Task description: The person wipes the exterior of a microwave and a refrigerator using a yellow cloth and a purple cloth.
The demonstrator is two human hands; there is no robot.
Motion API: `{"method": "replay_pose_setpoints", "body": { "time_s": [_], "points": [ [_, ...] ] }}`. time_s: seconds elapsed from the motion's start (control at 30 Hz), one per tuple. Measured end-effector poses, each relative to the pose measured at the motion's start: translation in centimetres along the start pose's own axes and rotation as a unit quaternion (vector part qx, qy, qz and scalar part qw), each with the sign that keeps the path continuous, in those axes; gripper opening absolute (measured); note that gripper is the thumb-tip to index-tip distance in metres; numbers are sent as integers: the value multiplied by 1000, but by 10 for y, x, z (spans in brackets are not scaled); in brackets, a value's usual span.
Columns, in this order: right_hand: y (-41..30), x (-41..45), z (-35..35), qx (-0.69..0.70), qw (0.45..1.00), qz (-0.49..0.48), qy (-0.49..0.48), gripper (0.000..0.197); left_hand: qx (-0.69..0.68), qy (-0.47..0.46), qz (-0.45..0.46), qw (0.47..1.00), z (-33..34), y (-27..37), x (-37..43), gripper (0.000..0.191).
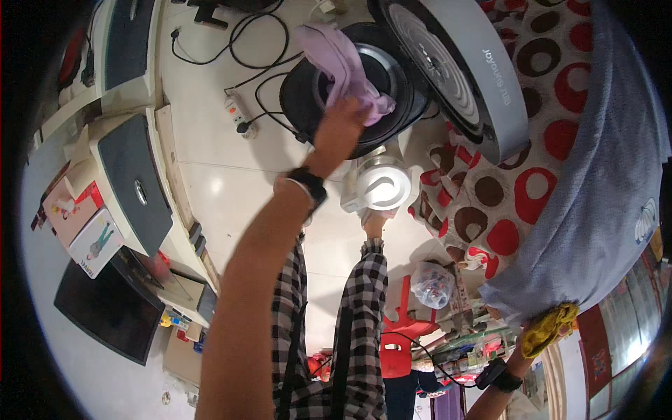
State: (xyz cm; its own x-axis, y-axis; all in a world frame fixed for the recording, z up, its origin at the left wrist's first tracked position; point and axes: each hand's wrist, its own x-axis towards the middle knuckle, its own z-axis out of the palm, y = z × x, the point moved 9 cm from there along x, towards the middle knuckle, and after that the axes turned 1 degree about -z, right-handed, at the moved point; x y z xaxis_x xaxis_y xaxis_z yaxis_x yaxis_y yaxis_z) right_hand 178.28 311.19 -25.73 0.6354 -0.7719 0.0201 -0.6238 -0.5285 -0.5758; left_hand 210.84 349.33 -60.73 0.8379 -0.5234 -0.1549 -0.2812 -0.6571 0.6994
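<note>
My left hand (346, 118), blurred, holds a mauve cloth (336, 63) over the round black plate of an electric griddle (391, 79) on the floor. The griddle's silver Joyoung lid (493, 79) stands raised on the right, its ringed inner face showing. At the lower right, my right hand (522, 349) is at a mustard-yellow cloth (551, 328) that hides most of its fingers, beside the lower edge of a grey-blue fabric (577, 210). A shiny round pale object (384, 188) is on the near side of the griddle, above a foot.
A white power strip (239, 113) and black cables (257, 65) lie on the tiles to the left. Drawer cabinets (134, 184) line the left side. Fabric with red and brown circles (488, 191) hangs at right, near a plastic bag (433, 284) and a red plastic chair (399, 344).
</note>
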Motion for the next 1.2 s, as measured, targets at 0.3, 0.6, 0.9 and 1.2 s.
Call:
{"method": "replay_pose_setpoints", "body": {
  "time_s": [0.3,0.6,0.9,1.2],
  "points": [
    [77,-3,-22,106,970,191,102,58,261,-16,-59,963,-76,-104,-27,46],
    [53,6,38,454,843,288,-9,47,48,51,-246,967,-27,-102,-100,46],
    [12,4,76,574,746,287,-178,47,19,12,-187,982,-11,-40,-107,41],
    [-4,6,77,551,791,255,-78,47,-135,46,-93,985,48,0,-90,29]
  ]
}}
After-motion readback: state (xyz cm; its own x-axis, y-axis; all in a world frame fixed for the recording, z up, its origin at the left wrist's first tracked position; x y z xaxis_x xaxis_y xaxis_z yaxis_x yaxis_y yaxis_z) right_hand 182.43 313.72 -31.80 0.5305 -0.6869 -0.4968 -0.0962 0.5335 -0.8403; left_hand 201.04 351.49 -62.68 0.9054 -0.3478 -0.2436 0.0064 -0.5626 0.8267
